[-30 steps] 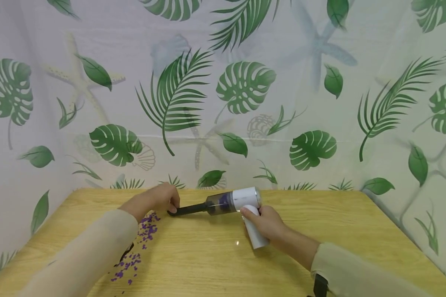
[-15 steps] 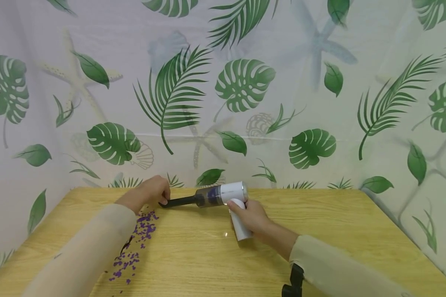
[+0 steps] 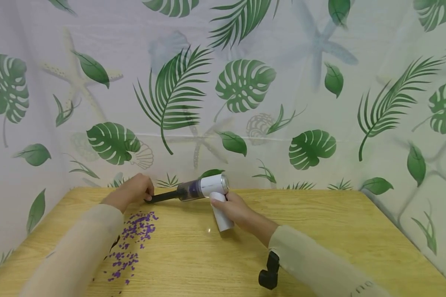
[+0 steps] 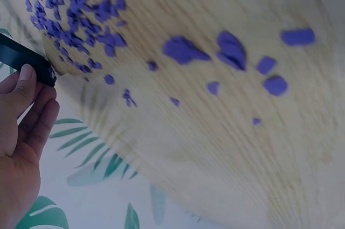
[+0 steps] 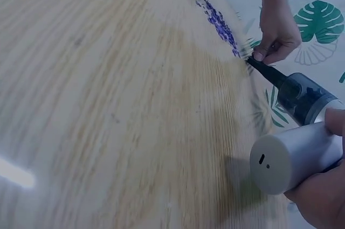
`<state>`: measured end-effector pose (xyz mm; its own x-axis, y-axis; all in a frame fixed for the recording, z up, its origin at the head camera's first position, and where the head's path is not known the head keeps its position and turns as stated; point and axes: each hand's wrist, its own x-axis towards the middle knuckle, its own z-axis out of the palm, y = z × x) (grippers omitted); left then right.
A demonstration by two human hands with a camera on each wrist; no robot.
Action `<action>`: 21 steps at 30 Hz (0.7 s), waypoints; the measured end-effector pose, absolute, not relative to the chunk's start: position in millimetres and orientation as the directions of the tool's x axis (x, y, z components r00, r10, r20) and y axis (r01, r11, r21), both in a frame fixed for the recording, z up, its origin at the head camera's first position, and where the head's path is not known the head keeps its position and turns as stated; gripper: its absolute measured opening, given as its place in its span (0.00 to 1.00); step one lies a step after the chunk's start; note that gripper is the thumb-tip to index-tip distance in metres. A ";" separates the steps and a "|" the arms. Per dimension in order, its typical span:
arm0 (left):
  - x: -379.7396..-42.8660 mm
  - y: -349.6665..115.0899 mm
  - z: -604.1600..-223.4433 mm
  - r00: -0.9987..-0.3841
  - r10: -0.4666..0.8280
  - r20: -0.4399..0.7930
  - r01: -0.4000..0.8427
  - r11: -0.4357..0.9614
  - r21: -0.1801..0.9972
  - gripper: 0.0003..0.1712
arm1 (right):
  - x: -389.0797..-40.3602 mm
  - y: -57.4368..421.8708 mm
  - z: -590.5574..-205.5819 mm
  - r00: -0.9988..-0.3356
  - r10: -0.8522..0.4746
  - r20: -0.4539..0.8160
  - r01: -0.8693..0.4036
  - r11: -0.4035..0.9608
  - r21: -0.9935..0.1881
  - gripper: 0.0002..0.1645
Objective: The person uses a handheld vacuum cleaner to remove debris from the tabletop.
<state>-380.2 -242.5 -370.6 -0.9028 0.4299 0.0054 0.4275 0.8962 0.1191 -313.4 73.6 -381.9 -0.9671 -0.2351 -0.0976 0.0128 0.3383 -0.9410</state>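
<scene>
A white handheld vacuum cleaner (image 3: pixel 212 185) with a see-through dust cup (image 3: pixel 189 191) and a long black nozzle (image 3: pixel 166 196) lies across the far part of the table. My right hand (image 3: pixel 238 208) grips its white handle (image 5: pixel 302 156), thumb on the near side. At the other end, my left hand (image 3: pixel 134 190) pinches the nozzle's tip between thumb and fingers, as the left wrist view shows too. Purple scraps (image 3: pixel 139 227) are strewn on the wood just in front of the left hand. Some purple matter shows inside the dust cup.
The wooden table (image 3: pixel 301 231) ends at a patterned cloth backdrop (image 3: pixel 267 152) right behind the vacuum cleaner. The purple scraps run in a band toward the near edge, partly behind the left sleeve (image 3: pixel 78 247). A black wrist camera (image 3: pixel 269 272) hangs under the right forearm.
Both hands have moved left and slightly toward the backdrop, carrying the vacuum cleaner along. The nozzle tip now stands beyond the far end of the purple scraps, and more of them show.
</scene>
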 end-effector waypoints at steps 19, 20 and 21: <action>-364.8 -218.3 -368.9 -0.806 0.591 0.024 0.590 0.802 0.090 0.03 | -320.2 114.3 -378.7 -0.965 -0.235 -0.115 0.004 0.426 -0.905 0.24; -363.5 -217.2 -369.0 -0.806 0.591 0.023 0.591 0.802 0.092 0.03 | -319.9 116.0 -379.4 -0.963 -0.246 -0.111 -0.004 0.425 -0.905 0.24; -362.1 -216.2 -369.1 -0.806 0.591 0.021 0.590 0.801 0.096 0.03 | -319.6 117.5 -380.0 -0.961 -0.255 -0.110 -0.008 0.422 -0.906 0.23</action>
